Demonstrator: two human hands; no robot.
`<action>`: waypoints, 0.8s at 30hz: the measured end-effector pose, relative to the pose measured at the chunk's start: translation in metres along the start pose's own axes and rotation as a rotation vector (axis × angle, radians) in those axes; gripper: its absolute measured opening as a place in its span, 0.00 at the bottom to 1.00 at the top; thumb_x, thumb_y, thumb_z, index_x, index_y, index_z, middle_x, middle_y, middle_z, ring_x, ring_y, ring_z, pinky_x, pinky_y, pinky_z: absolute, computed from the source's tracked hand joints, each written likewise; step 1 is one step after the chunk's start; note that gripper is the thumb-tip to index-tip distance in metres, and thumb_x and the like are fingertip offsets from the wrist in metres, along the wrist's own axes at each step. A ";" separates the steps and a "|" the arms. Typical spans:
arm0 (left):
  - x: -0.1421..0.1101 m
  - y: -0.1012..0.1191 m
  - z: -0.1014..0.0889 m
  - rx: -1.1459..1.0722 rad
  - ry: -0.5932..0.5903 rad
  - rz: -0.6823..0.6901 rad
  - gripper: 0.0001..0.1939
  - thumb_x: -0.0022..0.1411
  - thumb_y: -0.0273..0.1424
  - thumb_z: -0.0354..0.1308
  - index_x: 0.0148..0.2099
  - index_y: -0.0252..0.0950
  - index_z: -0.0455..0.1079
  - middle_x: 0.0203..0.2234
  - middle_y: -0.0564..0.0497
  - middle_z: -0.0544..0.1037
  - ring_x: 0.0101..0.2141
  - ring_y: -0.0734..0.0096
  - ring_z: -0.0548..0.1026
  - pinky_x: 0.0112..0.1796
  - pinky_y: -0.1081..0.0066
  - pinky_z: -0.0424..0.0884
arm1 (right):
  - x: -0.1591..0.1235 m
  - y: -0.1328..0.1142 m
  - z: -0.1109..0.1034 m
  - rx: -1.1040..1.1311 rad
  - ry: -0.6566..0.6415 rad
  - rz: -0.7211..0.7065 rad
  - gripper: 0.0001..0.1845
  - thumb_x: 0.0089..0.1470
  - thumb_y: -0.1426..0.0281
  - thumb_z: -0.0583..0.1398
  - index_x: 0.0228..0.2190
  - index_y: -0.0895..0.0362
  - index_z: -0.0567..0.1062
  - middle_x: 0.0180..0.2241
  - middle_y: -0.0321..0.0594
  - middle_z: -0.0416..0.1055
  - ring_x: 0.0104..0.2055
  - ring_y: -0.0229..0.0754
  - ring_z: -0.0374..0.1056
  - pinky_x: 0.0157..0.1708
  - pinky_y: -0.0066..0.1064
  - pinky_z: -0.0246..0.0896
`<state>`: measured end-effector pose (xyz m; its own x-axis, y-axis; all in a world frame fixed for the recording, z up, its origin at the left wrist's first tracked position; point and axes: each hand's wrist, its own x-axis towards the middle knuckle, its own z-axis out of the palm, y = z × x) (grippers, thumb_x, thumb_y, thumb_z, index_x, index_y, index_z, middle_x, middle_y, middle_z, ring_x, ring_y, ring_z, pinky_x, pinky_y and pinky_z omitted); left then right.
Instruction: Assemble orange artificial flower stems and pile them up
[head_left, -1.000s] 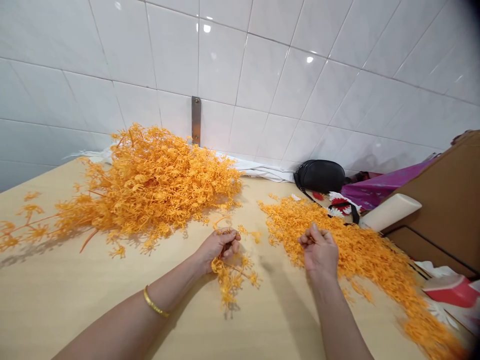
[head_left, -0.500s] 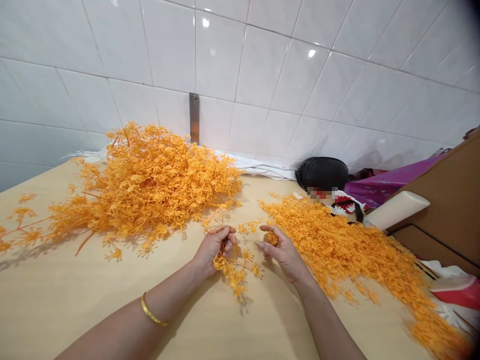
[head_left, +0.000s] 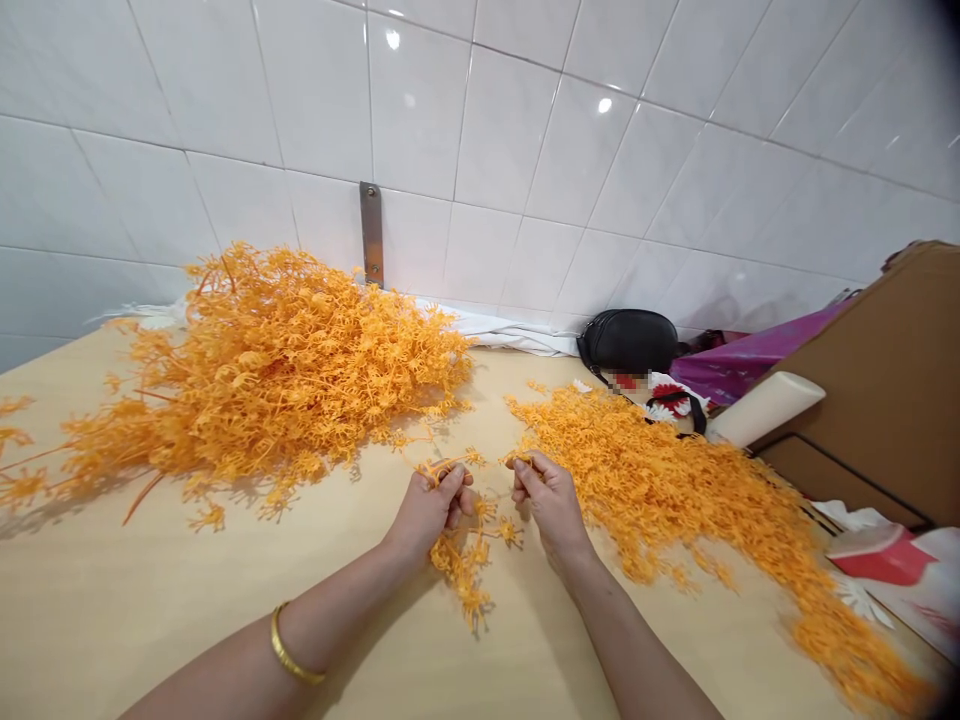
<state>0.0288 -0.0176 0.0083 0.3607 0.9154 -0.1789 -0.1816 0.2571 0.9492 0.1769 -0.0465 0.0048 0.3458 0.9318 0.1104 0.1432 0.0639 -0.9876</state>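
Closed around a branching orange artificial flower sprig is my left hand; blossoms hang below the fist and stick out above it. Thumb and fingers of my right hand pinch a small orange blossom, a short way to the right of the left hand. Behind and left of the hands rises a big heap of orange flower sprigs with stems showing. On the right spreads a flatter pile of loose orange blossoms, close beside my right hand.
All this lies on a pale wooden table against a tiled wall. At the back right are a black pouch, a purple bag, a cream-coloured roll and a cardboard box. A red-and-white item lies at the right edge.
My right thumb and fingers have closed from a loose curl into a pinch on a blossom. My left hand keeps its hold on the sprig. The view has shifted slightly right.
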 end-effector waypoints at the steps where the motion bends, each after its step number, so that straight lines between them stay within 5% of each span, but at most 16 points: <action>1: -0.001 0.000 0.001 0.008 -0.009 0.001 0.13 0.52 0.39 0.51 0.27 0.32 0.62 0.12 0.55 0.66 0.10 0.84 0.55 0.14 0.80 0.49 | 0.000 -0.001 -0.001 -0.041 0.024 -0.023 0.15 0.47 0.61 0.55 0.16 0.56 0.61 0.14 0.31 0.56 0.17 0.32 0.53 0.17 0.25 0.46; 6: -0.003 -0.002 0.002 -0.015 -0.017 0.010 0.12 0.52 0.38 0.52 0.26 0.33 0.62 0.10 0.55 0.65 0.10 0.84 0.54 0.13 0.80 0.47 | 0.004 -0.002 -0.011 -0.233 0.146 -0.087 0.12 0.46 0.61 0.54 0.20 0.55 0.66 0.14 0.31 0.55 0.17 0.34 0.53 0.16 0.26 0.45; 10: -0.001 -0.002 0.000 -0.049 0.052 0.010 0.13 0.53 0.38 0.51 0.25 0.34 0.60 0.11 0.55 0.65 0.10 0.85 0.54 0.13 0.81 0.48 | 0.017 0.002 -0.042 -0.256 0.417 -0.073 0.13 0.46 0.59 0.54 0.24 0.56 0.68 0.16 0.33 0.57 0.19 0.36 0.54 0.18 0.27 0.49; 13: 0.000 -0.003 -0.001 -0.037 0.062 0.053 0.12 0.53 0.38 0.51 0.25 0.34 0.60 0.11 0.56 0.65 0.10 0.85 0.54 0.14 0.80 0.48 | 0.024 0.004 -0.058 -0.499 0.540 -0.136 0.15 0.45 0.64 0.53 0.34 0.59 0.70 0.26 0.42 0.64 0.27 0.43 0.60 0.27 0.33 0.55; 18: -0.001 -0.004 -0.001 -0.048 0.084 0.101 0.13 0.51 0.40 0.52 0.27 0.34 0.61 0.12 0.56 0.65 0.11 0.84 0.53 0.14 0.80 0.49 | 0.018 -0.003 -0.045 -0.910 0.521 -0.349 0.25 0.42 0.72 0.51 0.45 0.61 0.65 0.48 0.55 0.55 0.48 0.56 0.52 0.43 0.46 0.49; 21: 0.000 -0.004 -0.001 -0.049 0.086 0.103 0.14 0.51 0.41 0.52 0.27 0.34 0.62 0.13 0.56 0.65 0.11 0.84 0.54 0.14 0.80 0.49 | 0.011 -0.012 -0.036 -0.781 0.467 -0.382 0.17 0.49 0.68 0.49 0.39 0.58 0.69 0.43 0.51 0.63 0.46 0.52 0.56 0.42 0.44 0.51; 24: 0.001 -0.005 -0.002 -0.033 0.082 0.101 0.14 0.51 0.41 0.52 0.28 0.34 0.62 0.13 0.56 0.65 0.11 0.84 0.54 0.14 0.80 0.49 | 0.004 -0.018 -0.028 -0.461 0.237 -0.190 0.17 0.51 0.57 0.49 0.31 0.56 0.70 0.29 0.44 0.68 0.31 0.45 0.64 0.30 0.35 0.57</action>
<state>0.0283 -0.0172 0.0030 0.2634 0.9590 -0.1043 -0.2443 0.1709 0.9545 0.2021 -0.0541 0.0258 0.4658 0.8099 0.3565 0.5963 0.0103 -0.8027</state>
